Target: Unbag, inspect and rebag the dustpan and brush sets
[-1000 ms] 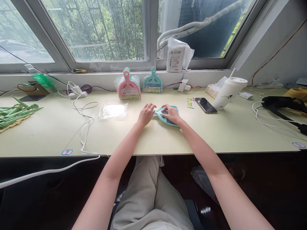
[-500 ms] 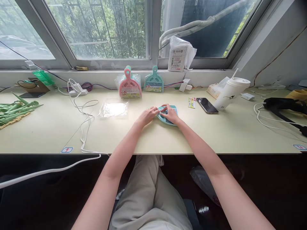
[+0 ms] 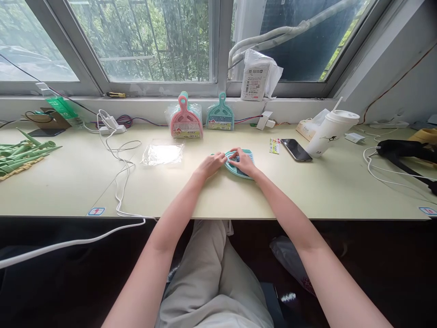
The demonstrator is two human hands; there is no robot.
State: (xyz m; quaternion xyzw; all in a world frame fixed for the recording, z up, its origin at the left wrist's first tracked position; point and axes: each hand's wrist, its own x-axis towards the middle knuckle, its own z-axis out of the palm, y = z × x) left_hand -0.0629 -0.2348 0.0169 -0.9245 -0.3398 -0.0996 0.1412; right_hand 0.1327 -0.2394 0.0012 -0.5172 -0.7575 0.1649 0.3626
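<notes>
A small teal dustpan [image 3: 246,171] with a little brush lies flat on the pale table [image 3: 211,191] in front of me. My left hand [image 3: 210,165] covers its handle end, fingers curled over it. My right hand [image 3: 243,161] presses down on the pan's top, fingers spread across the brush. Most of the pan is hidden under both hands. To the left of my hands lies an empty clear plastic bag [image 3: 161,154].
Packed pink dustpan sets [image 3: 186,119] and a teal set [image 3: 220,116] lean against the window ledge. A phone [image 3: 296,149], a small paper label [image 3: 273,146] and a white lidded cup [image 3: 328,132] sit to the right. White cables [image 3: 119,168] and green plastic parts [image 3: 20,155] lie left.
My left hand has slid right onto the dustpan's handle, which showed between my hands a second ago. The right hand stays on the pan. The view drifted slightly.
</notes>
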